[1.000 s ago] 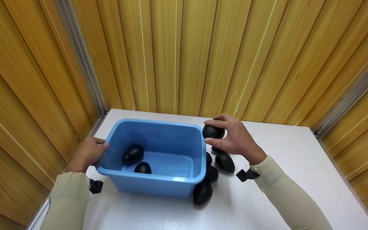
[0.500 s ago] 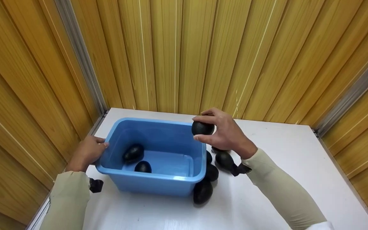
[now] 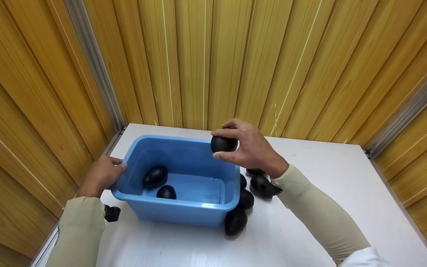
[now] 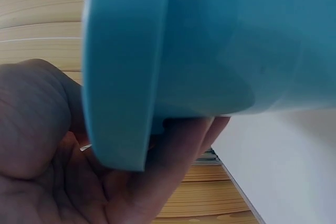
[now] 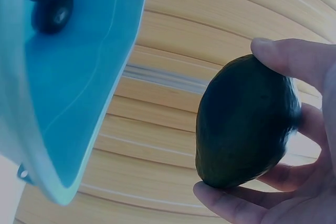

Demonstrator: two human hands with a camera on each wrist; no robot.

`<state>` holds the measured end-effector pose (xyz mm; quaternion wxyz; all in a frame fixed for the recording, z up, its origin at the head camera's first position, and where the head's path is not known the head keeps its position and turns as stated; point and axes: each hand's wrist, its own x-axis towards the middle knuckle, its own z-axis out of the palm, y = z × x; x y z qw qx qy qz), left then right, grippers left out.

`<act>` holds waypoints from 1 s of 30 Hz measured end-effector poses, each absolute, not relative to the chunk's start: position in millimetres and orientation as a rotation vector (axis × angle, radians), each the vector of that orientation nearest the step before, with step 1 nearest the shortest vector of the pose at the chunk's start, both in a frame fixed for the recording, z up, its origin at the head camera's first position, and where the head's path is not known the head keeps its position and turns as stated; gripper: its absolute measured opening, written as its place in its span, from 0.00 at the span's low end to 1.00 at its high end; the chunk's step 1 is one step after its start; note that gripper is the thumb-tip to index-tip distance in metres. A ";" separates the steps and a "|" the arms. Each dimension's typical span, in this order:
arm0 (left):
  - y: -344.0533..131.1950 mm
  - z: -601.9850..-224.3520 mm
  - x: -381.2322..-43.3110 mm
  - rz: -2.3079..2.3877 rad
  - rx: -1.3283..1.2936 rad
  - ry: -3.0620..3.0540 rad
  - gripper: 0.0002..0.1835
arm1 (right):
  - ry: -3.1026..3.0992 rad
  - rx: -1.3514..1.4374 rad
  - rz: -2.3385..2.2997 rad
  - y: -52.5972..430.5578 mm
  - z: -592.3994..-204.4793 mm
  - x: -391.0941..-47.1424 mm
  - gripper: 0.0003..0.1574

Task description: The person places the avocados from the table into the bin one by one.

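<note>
My right hand (image 3: pixel 248 146) grips a dark avocado (image 3: pixel 223 144) between thumb and fingers, over the right rear rim of a blue plastic bin (image 3: pixel 184 218). In the right wrist view the whole dark green avocado (image 5: pixel 244 121) shows, pinched at its two ends, with the bin off to the left. My left hand (image 3: pixel 102 176) holds the bin's left rim, thumb on top; the left wrist view shows its fingers curled under the lip (image 4: pixel 123 77). Inside the bin lie two avocados, one (image 3: pixel 155 176) near the left wall and another (image 3: pixel 166 192) toward the front.
Several more avocados sit on the white table (image 3: pixel 310 218) against the bin's right side, including one at the front corner (image 3: pixel 235 221) and one partly behind the wrist camera (image 3: pixel 261 185). Yellow wood-grain panels (image 3: pixel 221 66) wall the table at the back and sides.
My right hand has moved left and slightly up with the avocado, from beside the bin's right rim to over it. The left hand keeps its hold on the rim.
</note>
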<state>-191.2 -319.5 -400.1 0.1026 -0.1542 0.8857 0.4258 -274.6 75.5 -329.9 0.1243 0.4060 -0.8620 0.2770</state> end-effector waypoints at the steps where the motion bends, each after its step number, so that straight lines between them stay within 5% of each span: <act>1: -319.2 -400.4 -191.5 1.255 -0.456 2.614 0.30 | -2.512 1.189 0.808 73.5 -329.1 -274.4 0.32; 30: -320.2 -400.8 -188.6 1.259 -0.470 2.609 0.30 | -2.571 1.283 0.788 12.5 -314.6 -273.3 0.32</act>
